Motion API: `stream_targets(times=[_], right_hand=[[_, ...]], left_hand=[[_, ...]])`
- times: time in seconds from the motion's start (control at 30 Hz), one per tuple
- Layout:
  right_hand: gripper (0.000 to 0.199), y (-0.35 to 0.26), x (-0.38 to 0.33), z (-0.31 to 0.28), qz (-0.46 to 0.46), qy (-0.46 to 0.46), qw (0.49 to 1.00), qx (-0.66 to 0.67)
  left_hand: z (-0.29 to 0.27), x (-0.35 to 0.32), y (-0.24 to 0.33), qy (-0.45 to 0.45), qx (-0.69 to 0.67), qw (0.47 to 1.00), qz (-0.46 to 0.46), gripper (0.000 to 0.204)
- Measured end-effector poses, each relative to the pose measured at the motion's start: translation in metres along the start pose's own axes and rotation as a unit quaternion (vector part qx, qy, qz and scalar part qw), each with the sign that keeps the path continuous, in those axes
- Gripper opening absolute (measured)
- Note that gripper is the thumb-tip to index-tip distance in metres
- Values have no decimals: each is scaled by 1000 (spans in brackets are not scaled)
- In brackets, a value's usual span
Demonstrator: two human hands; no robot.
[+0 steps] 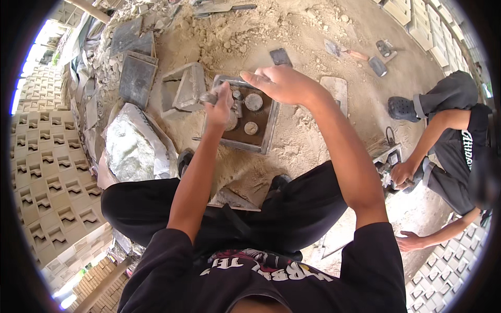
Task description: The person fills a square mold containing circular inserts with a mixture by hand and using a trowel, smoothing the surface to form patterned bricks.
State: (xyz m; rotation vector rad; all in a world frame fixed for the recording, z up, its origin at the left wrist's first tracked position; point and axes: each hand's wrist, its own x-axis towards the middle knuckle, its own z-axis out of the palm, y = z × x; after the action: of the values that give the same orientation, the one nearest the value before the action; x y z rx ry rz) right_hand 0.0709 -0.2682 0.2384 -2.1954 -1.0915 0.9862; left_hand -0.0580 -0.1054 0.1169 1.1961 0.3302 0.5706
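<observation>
Frame (245, 146) on the sand just beyond my feet, two round discs (254, 101) plain inside and other pieces part-hidden by my left hand (221, 106), bent over its left side, pinching or not I cannot tell; my right hand (282, 84), fingers close together, blocks the far right corner, its grip also unreadable. Around: one angular block (190, 88) and one sack (130, 146) left, one dark tile (281, 56) beyond, one pale board (336, 86) right. Farther right: one trowel (332, 48), one co-worker (443, 125).
</observation>
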Motion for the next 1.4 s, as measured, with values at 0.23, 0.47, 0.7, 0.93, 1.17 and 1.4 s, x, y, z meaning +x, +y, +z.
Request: stream_targets(times=[0.23, 0.47, 0.7, 0.93, 1.17, 1.4], right_hand=[[97, -14, -2, -8, 15, 24, 999, -26], [95, -28, -22, -5, 19, 18, 1000, -15], [103, -15, -27, -11, 42, 69, 996, -34], [101, -6, -15, -11, 33, 42, 998, -20], [97, -6, 1, -5, 14, 64, 997, -33], [97, -1, -1, -10, 45, 52, 997, -45]], left_hand=[[1, 16, 0, 148, 23, 988, 37, 42], [15, 6, 5, 177, 66, 982, 14, 32], [12, -3, 6, 34, 26, 999, -18, 40], [22, -16, -2, 51, 120, 991, -28, 45], [28, -26, -11, 93, 110, 989, -32, 50], [39, -29, -19, 35, 83, 995, -29, 45]])
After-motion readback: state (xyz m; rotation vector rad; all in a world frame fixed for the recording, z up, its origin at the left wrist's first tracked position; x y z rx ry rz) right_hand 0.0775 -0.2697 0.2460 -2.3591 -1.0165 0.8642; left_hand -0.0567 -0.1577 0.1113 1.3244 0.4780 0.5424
